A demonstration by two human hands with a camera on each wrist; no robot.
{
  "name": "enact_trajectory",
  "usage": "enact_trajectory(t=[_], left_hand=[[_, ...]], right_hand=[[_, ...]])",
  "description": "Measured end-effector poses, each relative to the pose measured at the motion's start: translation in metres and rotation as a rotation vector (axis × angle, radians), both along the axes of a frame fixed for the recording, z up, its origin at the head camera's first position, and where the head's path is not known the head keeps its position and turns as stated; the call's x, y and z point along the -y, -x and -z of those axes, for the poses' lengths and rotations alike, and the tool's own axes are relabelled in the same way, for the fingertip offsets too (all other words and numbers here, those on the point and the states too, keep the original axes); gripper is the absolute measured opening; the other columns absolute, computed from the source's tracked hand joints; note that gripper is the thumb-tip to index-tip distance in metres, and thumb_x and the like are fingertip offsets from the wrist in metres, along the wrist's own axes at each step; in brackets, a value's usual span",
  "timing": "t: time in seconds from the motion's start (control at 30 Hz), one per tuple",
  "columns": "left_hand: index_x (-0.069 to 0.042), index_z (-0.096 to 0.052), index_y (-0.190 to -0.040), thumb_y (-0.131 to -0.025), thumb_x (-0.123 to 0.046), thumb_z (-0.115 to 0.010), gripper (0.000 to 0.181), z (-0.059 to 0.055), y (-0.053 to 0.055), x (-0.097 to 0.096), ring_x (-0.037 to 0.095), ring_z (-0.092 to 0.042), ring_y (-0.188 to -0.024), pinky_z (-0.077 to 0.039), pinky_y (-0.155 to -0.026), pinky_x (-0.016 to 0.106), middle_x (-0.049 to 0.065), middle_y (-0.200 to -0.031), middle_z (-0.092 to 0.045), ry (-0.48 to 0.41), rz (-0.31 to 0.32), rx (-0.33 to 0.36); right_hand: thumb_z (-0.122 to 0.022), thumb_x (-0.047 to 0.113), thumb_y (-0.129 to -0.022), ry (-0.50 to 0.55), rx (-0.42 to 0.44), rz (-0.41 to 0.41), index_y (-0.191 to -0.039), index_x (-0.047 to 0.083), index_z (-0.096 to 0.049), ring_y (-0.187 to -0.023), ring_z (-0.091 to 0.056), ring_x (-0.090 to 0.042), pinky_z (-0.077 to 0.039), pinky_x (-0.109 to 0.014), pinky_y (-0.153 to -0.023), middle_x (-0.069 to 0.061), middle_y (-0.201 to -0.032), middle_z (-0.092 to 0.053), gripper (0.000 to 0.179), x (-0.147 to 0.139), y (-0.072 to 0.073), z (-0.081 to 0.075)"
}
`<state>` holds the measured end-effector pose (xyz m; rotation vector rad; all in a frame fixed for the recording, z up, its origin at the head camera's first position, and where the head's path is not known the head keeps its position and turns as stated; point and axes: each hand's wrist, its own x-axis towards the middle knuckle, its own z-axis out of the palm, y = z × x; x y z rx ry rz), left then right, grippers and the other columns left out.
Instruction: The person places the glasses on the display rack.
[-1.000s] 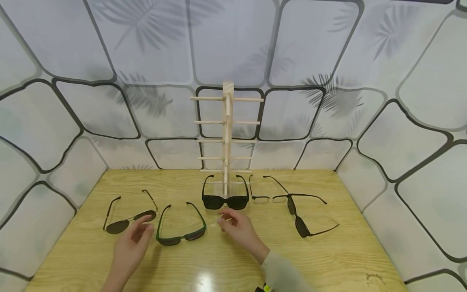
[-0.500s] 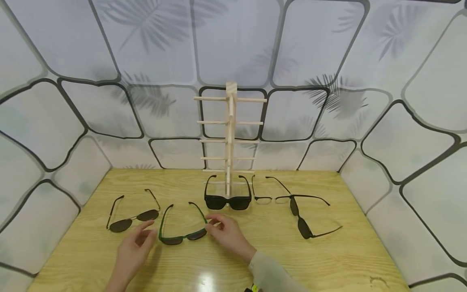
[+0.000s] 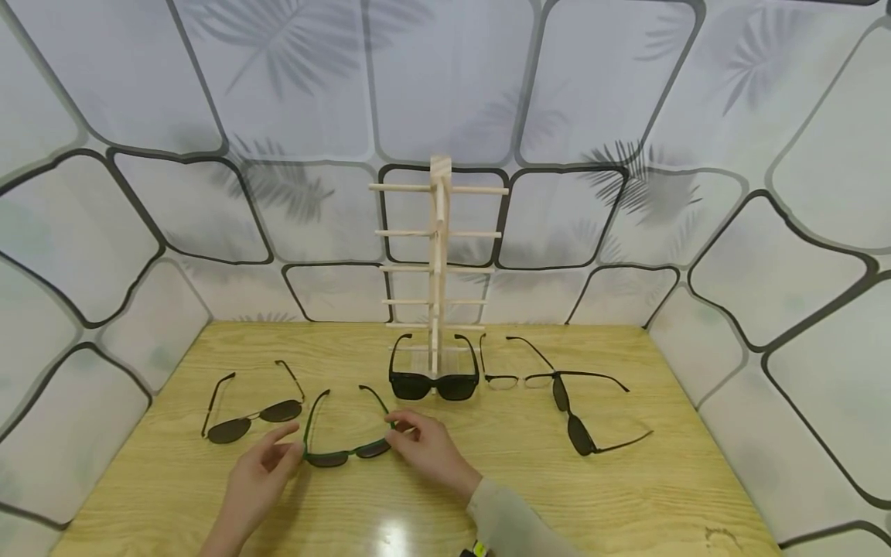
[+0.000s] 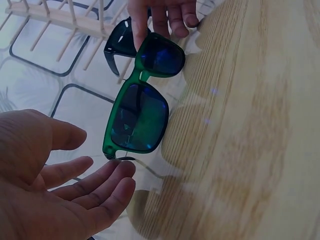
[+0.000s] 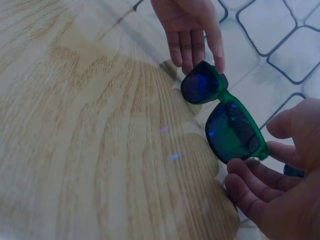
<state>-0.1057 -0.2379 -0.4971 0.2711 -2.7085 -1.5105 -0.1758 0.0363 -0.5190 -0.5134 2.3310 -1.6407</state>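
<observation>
Green-framed sunglasses [image 3: 328,459] with dark lenses rest on the wooden table, temples unfolded and pointing away from me. My left hand [image 3: 259,468] is at their left hinge; in the left wrist view its thumb and fingers are spread, fingertips right beside the frame corner. At the opposite corner is my right hand [image 3: 430,451]. The right wrist view has its fingers [image 5: 250,187] reaching under the right hinge, while the thumb stands a little off the frame. Left of these lie thin-framed aviator sunglasses [image 3: 230,430], close beyond my left fingertips.
A wooden peg rack [image 3: 438,255] stands at the back. Black sunglasses [image 3: 455,387] sit before its base. To their right are half-rimmed glasses [image 3: 537,380] and another black pair [image 3: 580,435] turned sideways. Patterned walls [image 3: 786,271] enclose the table [image 3: 605,510].
My right hand has moved left from near the black sunglasses to the green pair's right hinge. My left hand has shifted slightly right to the left hinge. The green sunglasses stay in place.
</observation>
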Motion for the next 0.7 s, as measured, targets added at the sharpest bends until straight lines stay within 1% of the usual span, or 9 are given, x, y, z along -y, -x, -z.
enact_trajectory(t=[0.1, 0.23, 0.3, 0.37, 0.47, 0.53, 0.7], left_hand=[[-0.003, -0.058, -0.148, -0.107, -0.025, -0.065, 0.047, 0.0007, 0.0005, 0.0002, 0.029, -0.078, -0.103, -0.062, -0.081, 0.027, 0.022, -0.117, -0.077, 0.003, 0.007, 0.015], [-0.002, -0.059, -0.147, -0.107, -0.027, -0.065, 0.048, 0.0027, 0.0015, 0.0003, 0.032, -0.077, -0.105, -0.063, -0.084, 0.035, 0.021, -0.116, -0.078, 0.000, 0.018, 0.044], [-0.002, -0.059, -0.146, -0.106, -0.026, -0.066, 0.047, 0.0037, 0.0023, -0.0002, 0.032, -0.077, -0.104, -0.063, -0.083, 0.036, 0.020, -0.116, -0.078, -0.011, 0.022, 0.056], [-0.002, -0.059, -0.146, -0.106, -0.025, -0.066, 0.047, 0.0047, 0.0031, -0.0008, 0.030, -0.078, -0.102, -0.063, -0.081, 0.033, 0.020, -0.115, -0.078, -0.017, 0.020, 0.063], [-0.001, -0.060, -0.145, -0.106, -0.022, -0.067, 0.045, 0.0060, 0.0043, -0.0016, 0.027, -0.079, -0.098, -0.062, -0.077, 0.028, 0.020, -0.114, -0.078, -0.021, 0.017, 0.061], [-0.001, -0.060, -0.145, -0.105, -0.021, -0.067, 0.045, 0.0068, 0.0044, -0.0017, 0.027, -0.079, -0.098, -0.062, -0.077, 0.028, 0.020, -0.113, -0.078, -0.016, 0.017, 0.055], [0.000, -0.060, -0.145, -0.105, -0.023, -0.068, 0.046, 0.0090, 0.0047, -0.0010, 0.030, -0.079, -0.099, -0.064, -0.081, 0.035, 0.020, -0.113, -0.079, -0.002, 0.026, 0.037]], right_hand=[[-0.065, 0.027, -0.106, -0.015, 0.002, 0.009, -0.133, 0.008, -0.071, -0.078, -0.062, -0.004, -0.052, -0.022, -0.068, -0.008, -0.113, -0.074, 0.034, 0.0012, 0.0000, 0.0003], [-0.064, 0.027, -0.106, -0.028, 0.000, 0.014, -0.132, 0.009, -0.071, -0.080, -0.062, -0.005, -0.052, -0.022, -0.069, -0.007, -0.113, -0.073, 0.033, 0.0022, 0.0004, 0.0006], [-0.064, 0.026, -0.106, -0.032, -0.001, 0.016, -0.132, 0.009, -0.071, -0.081, -0.062, -0.004, -0.052, -0.022, -0.070, -0.006, -0.113, -0.073, 0.032, 0.0024, 0.0004, 0.0003], [-0.064, 0.026, -0.107, -0.031, -0.002, 0.016, -0.132, 0.009, -0.071, -0.082, -0.062, -0.004, -0.051, -0.022, -0.070, -0.006, -0.113, -0.073, 0.031, 0.0025, 0.0002, -0.0002], [-0.064, 0.025, -0.107, -0.031, -0.005, 0.013, -0.132, 0.009, -0.072, -0.083, -0.062, -0.004, -0.051, -0.022, -0.072, -0.006, -0.113, -0.074, 0.030, 0.0023, -0.0001, -0.0009], [-0.064, 0.024, -0.107, -0.030, -0.007, 0.011, -0.132, 0.009, -0.072, -0.083, -0.062, -0.004, -0.051, -0.023, -0.072, -0.006, -0.113, -0.074, 0.030, 0.0022, -0.0002, -0.0008], [-0.065, 0.024, -0.107, -0.025, -0.006, 0.012, -0.132, 0.009, -0.071, -0.082, -0.063, -0.004, -0.052, -0.022, -0.073, -0.005, -0.112, -0.074, 0.030, 0.0024, 0.0001, -0.0001]])
